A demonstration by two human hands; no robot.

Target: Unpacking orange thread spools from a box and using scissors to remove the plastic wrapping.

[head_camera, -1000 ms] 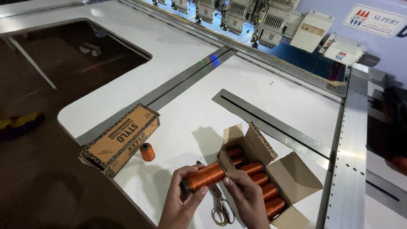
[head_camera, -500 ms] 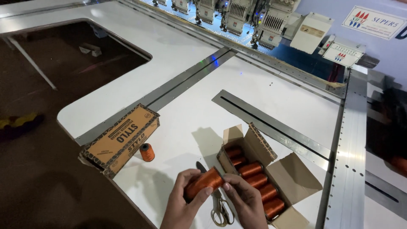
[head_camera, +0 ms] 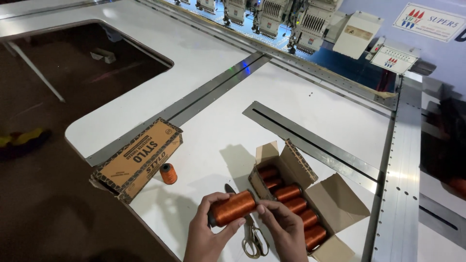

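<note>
My left hand (head_camera: 206,237) grips an orange thread spool (head_camera: 234,207) lying sideways above the white table (head_camera: 213,121). The fingers of my right hand (head_camera: 285,228) touch the spool's right end. Just to the right an open cardboard box (head_camera: 335,194) holds several more orange spools (head_camera: 291,204) in a row. A pair of scissors (head_camera: 252,237) lies on the table under my hands, partly hidden by them.
A closed brown cardboard box (head_camera: 138,159) lies at the table's left edge with a small orange spool (head_camera: 168,173) standing beside it. Metal slots (head_camera: 310,138) cross the table. Embroidery machine heads (head_camera: 272,14) line the far side. A dark cut-out (head_camera: 63,73) opens at left.
The spool has been drawn a little nearer and lower in my hands, away from the open box. My hands stay close together at the bottom edge.
</note>
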